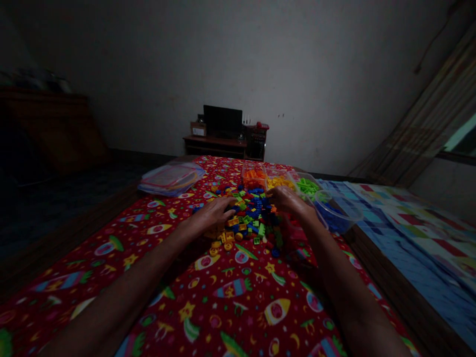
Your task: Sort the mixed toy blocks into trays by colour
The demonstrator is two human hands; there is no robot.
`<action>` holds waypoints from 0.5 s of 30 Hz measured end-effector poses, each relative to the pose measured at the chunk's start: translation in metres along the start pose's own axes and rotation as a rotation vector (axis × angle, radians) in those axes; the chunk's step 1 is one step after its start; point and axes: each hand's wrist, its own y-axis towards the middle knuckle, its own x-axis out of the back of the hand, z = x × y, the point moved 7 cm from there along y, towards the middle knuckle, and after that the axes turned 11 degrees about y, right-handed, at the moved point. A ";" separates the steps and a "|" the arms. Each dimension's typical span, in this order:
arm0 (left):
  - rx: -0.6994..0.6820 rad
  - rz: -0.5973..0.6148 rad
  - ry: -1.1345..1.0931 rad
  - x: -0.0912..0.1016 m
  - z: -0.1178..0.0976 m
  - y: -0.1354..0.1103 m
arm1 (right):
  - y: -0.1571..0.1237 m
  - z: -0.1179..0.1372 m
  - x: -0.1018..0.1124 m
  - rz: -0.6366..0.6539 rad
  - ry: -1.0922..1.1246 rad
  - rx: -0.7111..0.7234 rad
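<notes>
Leftmost, flat clear lids (pixel 169 179) lie stacked on the red patterned cloth (pixel 241 272); next, the left hand (pixel 215 210) curls over the left side of a loose brick pile (pixel 251 225). The right hand (pixel 288 199) dips at its right side, near plastic tubs (pixel 356 213) of coloured pieces; whether either hand grasps a brick, I cannot tell.

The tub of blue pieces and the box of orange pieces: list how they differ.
The blue tub has a rounded rim; the orange box looks straighter-sided.
The blue tub holds blue pieces; the orange box holds orange pieces.
The blue tub sits nearer, at the right end of the containers; the orange box is farther off, at the left end, beyond the loose block pile.
Both are see-through and uncovered.
</notes>
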 end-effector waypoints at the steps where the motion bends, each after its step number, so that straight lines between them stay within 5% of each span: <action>1: -0.004 -0.005 -0.001 -0.001 0.001 0.000 | 0.001 -0.001 0.002 0.008 0.028 0.003; 7: -0.028 0.011 0.012 -0.008 0.005 0.003 | 0.003 -0.013 0.008 -0.041 0.071 -0.014; 15: -0.019 0.036 0.004 -0.004 0.002 0.002 | -0.036 -0.087 0.067 -0.392 -0.049 -0.436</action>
